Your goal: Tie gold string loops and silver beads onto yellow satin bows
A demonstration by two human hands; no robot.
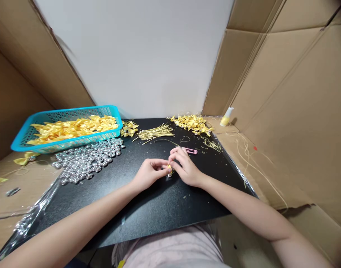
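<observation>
In front of me my left hand (150,172) pinches a small yellow ribbon bow (169,167) between thumb and fingertips. A small shiny silver ball (169,175), like a bell or bead, hangs just below the bow. Close against the left fingertips, my right hand (185,166) is closed on a thin yellow cord at the bow. The cord's loose end (166,140) arcs up and left over the black table. The fingers partly hide where cord and bow meet. Just behind the right hand lies a pink cutter (190,150).
A blue basket (21,139) of yellow ribbon bows stands at left, with many silver balls (89,158) before it. Gold cord lengths (156,133) lie centre back. Finished-looking bows (192,124) are heaped back right, near cord scraps (212,144) and a thread cone (226,117). Cardboard walls (298,93) enclose the sides.
</observation>
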